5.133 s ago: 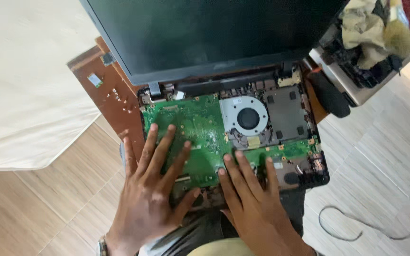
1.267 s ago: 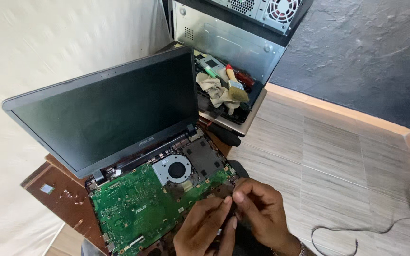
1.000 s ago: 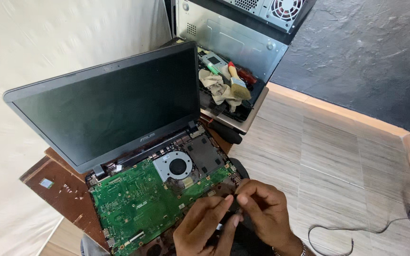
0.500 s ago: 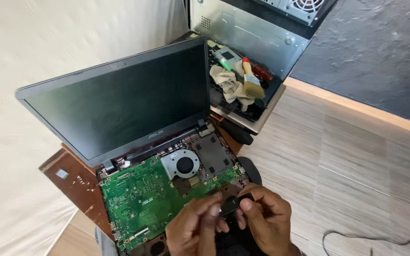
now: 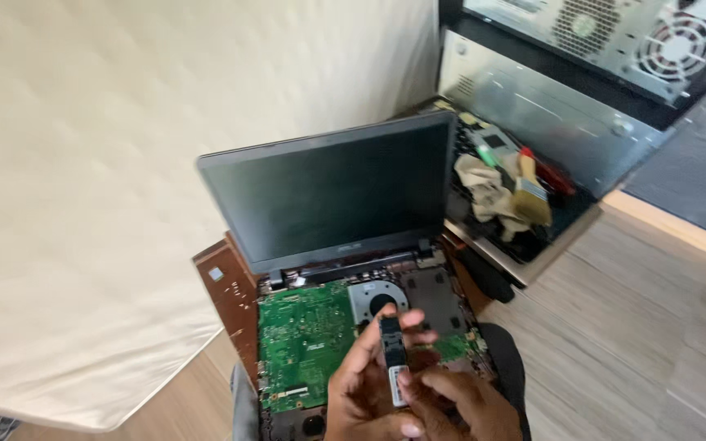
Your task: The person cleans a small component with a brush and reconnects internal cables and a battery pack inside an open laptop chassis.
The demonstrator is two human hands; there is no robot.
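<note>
An opened laptop lies in front of me with its dark screen [image 5: 328,196] raised. Its green circuit board [image 5: 300,343] and round fan [image 5: 376,300] are bare. Both my hands are lifted just above the board's right part and pinch a small narrow black part with a white label [image 5: 393,359], held upright. My left hand [image 5: 365,384] grips it from the left with the fingers near its top. From the lower right, my right hand [image 5: 459,400] holds its lower end.
A brown board [image 5: 226,298] lies under the laptop. Right of the screen an open metal case [image 5: 533,106] holds rags, a brush [image 5: 529,196] and tools. A computer tower [image 5: 639,33] stands above it. A cream cloth [image 5: 83,204] covers the left; wood floor [image 5: 647,327] lies right.
Both hands have lifted the small black part off the laptop and hold it upright. The view has swung, so the laptop now sits further right in the picture.
</note>
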